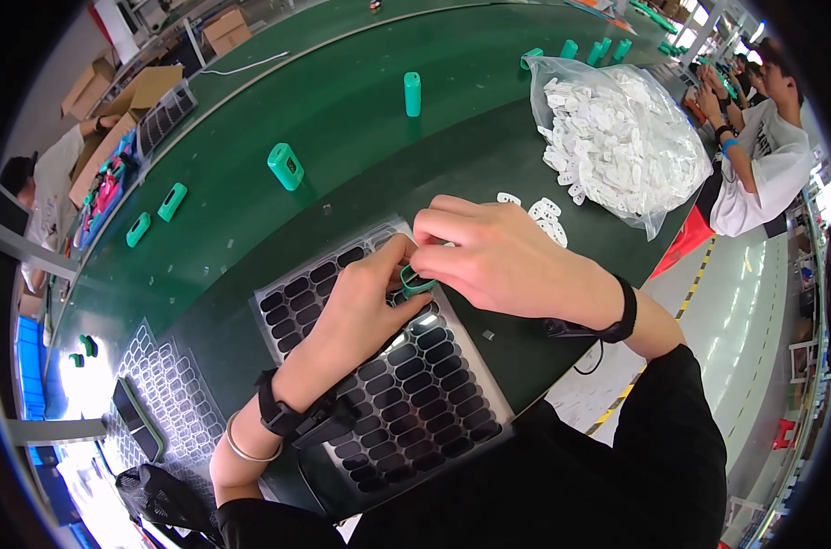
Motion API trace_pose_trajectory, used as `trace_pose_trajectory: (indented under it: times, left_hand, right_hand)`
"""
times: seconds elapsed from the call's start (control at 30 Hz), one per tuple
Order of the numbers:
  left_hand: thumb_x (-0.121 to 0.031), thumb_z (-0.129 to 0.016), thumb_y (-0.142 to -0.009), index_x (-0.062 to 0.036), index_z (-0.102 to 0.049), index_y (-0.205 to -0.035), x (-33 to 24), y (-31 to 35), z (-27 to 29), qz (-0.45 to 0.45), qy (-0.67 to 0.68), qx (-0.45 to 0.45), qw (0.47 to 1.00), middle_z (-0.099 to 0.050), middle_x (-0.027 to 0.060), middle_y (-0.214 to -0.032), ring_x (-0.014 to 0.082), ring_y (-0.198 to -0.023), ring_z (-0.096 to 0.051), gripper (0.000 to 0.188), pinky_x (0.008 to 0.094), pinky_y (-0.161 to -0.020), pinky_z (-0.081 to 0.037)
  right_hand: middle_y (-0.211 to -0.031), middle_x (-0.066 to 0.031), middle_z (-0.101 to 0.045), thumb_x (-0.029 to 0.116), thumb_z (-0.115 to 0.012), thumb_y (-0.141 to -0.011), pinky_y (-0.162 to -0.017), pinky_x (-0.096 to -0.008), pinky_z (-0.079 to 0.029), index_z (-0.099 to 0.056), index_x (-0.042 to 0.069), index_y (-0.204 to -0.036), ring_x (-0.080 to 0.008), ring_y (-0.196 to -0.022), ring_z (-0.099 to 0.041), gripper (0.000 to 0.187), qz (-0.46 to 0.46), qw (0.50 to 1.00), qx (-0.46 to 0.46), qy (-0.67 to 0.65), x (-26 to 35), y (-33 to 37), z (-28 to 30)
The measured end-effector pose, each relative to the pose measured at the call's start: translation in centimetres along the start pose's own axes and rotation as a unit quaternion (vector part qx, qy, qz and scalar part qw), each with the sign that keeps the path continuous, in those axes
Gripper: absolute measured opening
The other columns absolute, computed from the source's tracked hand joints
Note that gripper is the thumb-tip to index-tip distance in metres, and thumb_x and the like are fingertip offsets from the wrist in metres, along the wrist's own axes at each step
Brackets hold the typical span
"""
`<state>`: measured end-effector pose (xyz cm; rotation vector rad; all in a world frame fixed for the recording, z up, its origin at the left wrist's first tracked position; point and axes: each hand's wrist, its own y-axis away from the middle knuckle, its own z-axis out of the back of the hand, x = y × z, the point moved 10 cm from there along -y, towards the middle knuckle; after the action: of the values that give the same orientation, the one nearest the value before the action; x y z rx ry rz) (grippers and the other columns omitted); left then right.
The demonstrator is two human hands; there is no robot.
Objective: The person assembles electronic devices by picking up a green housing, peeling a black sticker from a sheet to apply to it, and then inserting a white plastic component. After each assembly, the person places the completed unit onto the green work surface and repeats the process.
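My left hand (365, 293) is closed round a small green plastic case (417, 283), its thumb and fingers at the case's sides. The right hand (493, 252) meets it from the right, thumb and fingertips pinched together at the top of the case. What sits between those fingertips is too hidden to name. Under both hands lies a clear sheet of black rounded-oval stickers (406, 389), in rows. Just beyond my right hand are a few loose white plastic pieces (548, 222) with small holes.
A clear bag of white pieces (607, 137) stands at the back right. Green devices (285, 166) dot the green conveyor belt (342, 101). A transparent sheet (173, 384) and a dark phone (139, 421) lie left. One person (763, 146) sits right; another (54, 192) works far left by a cardboard box (150, 91).
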<state>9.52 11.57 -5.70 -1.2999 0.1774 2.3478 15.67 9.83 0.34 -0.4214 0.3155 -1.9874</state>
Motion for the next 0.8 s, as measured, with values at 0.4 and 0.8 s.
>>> trace_pose_trajectory:
  times: [0.4, 0.8]
  left_hand:
    - [0.0, -0.069, -0.073, 0.0006, -0.047, -0.101, 0.5, 0.1, -0.1, -0.028, 0.019, -0.005, 0.999, -0.063, 0.0178, -0.088, 0.0343, -0.082, -0.064, 0.036, 0.0358, -0.071, -0.052]
    - [-0.001, -0.07, -0.073, 0.0012, -0.049, -0.11, 0.0, -0.4, 0.0, -0.028, 0.007, -0.013, 0.999, -0.063, 0.0182, -0.095, 0.0306, -0.085, -0.065, 0.043, 0.0333, -0.071, -0.053]
  right_hand:
    - [-0.096, -0.0051, -0.053, -0.001, -0.063, -0.062, -0.058, -0.0312, -0.05, -0.066, 0.005, -0.08, -0.0195, -0.094, -0.054, 0.02, -0.027, 0.99, 0.137, 0.037, 0.2, 0.4, -0.8]
    - [-0.098, -0.0116, -0.054, -0.006, -0.06, -0.062, -0.065, -0.037, -0.05, -0.064, 0.004, -0.087, -0.027, -0.091, -0.058, 0.027, -0.035, 0.991, 0.126, -0.012, 0.3, 0.2, -0.7]
